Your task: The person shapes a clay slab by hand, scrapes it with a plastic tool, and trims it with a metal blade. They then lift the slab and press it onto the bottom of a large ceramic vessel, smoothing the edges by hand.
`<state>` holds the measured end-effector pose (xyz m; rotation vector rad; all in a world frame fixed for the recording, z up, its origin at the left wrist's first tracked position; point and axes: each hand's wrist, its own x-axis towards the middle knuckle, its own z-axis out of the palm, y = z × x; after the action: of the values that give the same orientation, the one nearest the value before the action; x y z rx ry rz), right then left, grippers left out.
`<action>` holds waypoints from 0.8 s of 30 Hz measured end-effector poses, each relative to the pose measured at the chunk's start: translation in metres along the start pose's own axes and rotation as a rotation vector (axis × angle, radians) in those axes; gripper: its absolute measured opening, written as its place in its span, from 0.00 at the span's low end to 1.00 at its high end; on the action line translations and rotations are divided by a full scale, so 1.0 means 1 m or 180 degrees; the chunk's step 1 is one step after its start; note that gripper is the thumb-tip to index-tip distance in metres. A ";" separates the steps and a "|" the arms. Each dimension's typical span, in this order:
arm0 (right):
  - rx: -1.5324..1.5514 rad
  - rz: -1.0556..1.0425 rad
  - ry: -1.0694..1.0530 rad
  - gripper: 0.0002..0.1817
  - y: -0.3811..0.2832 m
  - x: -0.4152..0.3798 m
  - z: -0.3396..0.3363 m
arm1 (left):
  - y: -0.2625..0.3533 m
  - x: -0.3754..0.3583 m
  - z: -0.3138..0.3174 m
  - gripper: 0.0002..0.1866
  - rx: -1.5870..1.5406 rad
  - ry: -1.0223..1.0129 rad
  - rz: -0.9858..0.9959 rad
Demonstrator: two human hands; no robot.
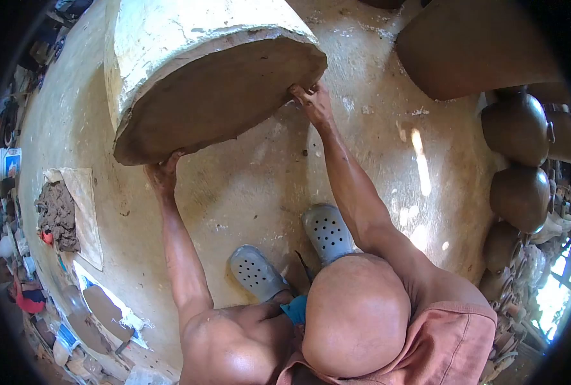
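Observation:
A broad, flat brown clay slab [215,96] with a rough rounded edge lies against a large pale block [170,38] at the top of the view. My left hand [163,173] is at the slab's near left edge, its fingers curled at the rim and partly hidden. At the right edge, my right hand [314,102] grips the rim, with fingertips over the clay surface. Both arms reach forward from the bottom of the view. Below the slab, two grey perforated clogs [256,273] are on my feet on the tan floor.
A lump of wet grey clay [59,215] rests on a pale cloth [85,212] at left. Several rounded brown pots [519,199] line the right side, below a large brown vessel [478,51]. Assorted items crowd the left edge.

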<state>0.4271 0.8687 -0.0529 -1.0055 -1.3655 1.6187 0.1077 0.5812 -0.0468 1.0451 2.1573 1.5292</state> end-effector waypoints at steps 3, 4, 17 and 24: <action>0.0321 -0.0116 0.0256 0.31 -0.006 -0.005 0.001 | 0.008 -0.004 -0.003 0.33 -0.0526 -0.0441 -0.0018; 0.0100 -0.0007 0.0121 0.32 0.002 -0.004 -0.002 | 0.008 -0.005 0.002 0.33 -0.0532 -0.0440 -0.0032; -0.0719 -0.0422 0.0172 0.42 0.022 -0.009 -0.006 | -0.014 -0.008 0.014 0.44 -0.0688 -0.0070 -0.0157; -0.1238 -0.0249 0.0253 0.49 0.006 -0.007 -0.002 | -0.039 0.008 0.008 0.44 0.0088 -0.0415 0.0091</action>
<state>0.4308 0.8622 -0.0583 -1.2084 -1.6806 1.2669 0.0919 0.5859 -0.0844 1.1559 2.0889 1.4057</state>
